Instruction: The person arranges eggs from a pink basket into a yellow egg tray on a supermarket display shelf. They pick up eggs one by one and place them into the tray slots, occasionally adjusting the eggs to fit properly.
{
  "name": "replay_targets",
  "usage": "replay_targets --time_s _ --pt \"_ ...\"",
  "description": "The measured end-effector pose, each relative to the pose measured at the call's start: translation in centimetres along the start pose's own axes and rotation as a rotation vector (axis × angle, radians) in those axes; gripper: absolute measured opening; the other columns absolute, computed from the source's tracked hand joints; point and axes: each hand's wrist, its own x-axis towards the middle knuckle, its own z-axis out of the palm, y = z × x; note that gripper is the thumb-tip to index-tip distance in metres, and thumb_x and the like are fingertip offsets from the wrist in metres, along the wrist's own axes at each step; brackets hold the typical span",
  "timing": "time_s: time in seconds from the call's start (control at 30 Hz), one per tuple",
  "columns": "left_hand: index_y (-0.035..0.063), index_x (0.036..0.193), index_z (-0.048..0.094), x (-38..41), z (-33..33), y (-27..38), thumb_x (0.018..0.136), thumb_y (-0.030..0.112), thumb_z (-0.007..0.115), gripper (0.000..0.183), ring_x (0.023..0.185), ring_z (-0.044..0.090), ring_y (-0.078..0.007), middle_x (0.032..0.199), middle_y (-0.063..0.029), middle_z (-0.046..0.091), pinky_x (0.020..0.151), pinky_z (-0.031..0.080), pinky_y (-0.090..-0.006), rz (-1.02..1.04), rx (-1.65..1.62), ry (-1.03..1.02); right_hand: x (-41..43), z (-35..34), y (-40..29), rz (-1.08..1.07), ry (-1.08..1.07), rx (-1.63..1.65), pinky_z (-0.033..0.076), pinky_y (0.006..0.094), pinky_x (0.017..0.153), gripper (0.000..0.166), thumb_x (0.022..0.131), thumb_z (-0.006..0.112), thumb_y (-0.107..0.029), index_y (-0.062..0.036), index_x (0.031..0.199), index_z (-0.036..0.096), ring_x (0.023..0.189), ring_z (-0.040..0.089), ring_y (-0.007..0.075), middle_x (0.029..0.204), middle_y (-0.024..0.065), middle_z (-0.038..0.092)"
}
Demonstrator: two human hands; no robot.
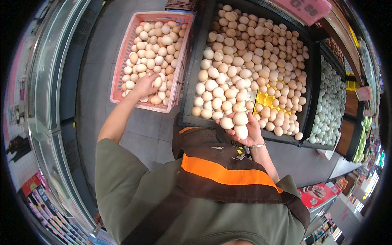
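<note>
My left hand reaches into a pink plastic crate of light brown eggs, its fingers around an egg near the crate's near end. In front of my apron, my right hand is turned palm up and holds several pale eggs in a cluster. It is at the near edge of a black display bin heaped with eggs in cream and brown shades. A yellow egg tray shows between the eggs in the bin, with some of its cups uncovered.
To the right, another black bin holds pale green eggs. A pink price sign hangs over the far side of the egg bin. Glass-fronted refrigerated cases line the left side. Grey floor tiles lie between them and the crate.
</note>
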Motion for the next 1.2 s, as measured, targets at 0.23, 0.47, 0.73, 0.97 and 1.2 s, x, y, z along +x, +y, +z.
replay_targets --time_s 0.23,0.47,0.73,0.97,1.2 --pt "0.0073 0.133 0.055 -0.1 -4.5 8.4 0.076 0.009 0.073 0.06 0.112 0.057 -0.0157 0.124 -0.0075 0.06 0.097 0.047 -0.0292 -0.218 -0.769 -0.113 -3.4 -1.6 -0.6 -0.068 -0.036 0.081 0.059 0.028 0.059 0.068 0.096 0.049 -0.054 0.0021 0.133 0.047 0.085 0.062 0.0255 0.138 0.0336 0.041" --pt "0.0054 0.127 0.052 7.2 -0.2 23.8 0.079 0.014 0.074 0.053 0.116 0.056 -0.0175 0.122 -0.0064 0.059 0.1 0.044 -0.0316 0.208 -0.663 -0.287 -8.3 -3.5 -0.4 -0.204 -0.04 0.016 0.059 0.0276 0.06 0.065 0.094 0.053 -0.054 0.0002 0.13 0.05 0.086 0.061 0.0257 0.139 0.0377 0.036" --pt "0.0073 0.123 0.062 16.5 9.5 37.5 0.072 0.033 0.072 0.058 0.096 0.068 -0.0286 0.105 -0.0171 0.069 0.086 0.053 -0.0367 0.371 0.003 -0.444 -14.3 -5.2 0.1 -0.425 -0.039 0.095 0.059 0.0259 0.06 0.062 0.097 0.049 -0.05 0.0017 0.131 0.048 0.084 0.064 0.0222 0.137 0.0327 0.044" --pt "0.008 0.127 0.059 18.8 12.5 37.0 0.075 0.021 0.071 0.055 0.09 0.066 -0.0228 0.113 -0.0119 0.066 0.073 0.055 -0.0347 0.289 -0.223 -0.674 -16.9 -6.5 -1.1 -0.472 -0.053 0.097 0.058 0.0252 0.06 0.061 0.097 0.047 -0.052 -0.0003 0.13 0.05 0.084 0.064 0.0197 0.137 0.033 0.043" --pt "0.0033 0.141 0.04 16.4 9.6 36.5 0.086 0.021 0.066 0.063 0.076 0.057 -0.0153 0.123 -0.0141 0.058 0.048 0.046 -0.0204 -0.227 -1.522 -1.165 -17.7 -7.7 -3.0 -0.422 -0.037 0.135 0.056 0.0249 0.057 0.066 0.093 0.054 -0.057 -0.0021 0.128 0.053 0.08 0.057 0.021 0.139 0.0354 0.038"
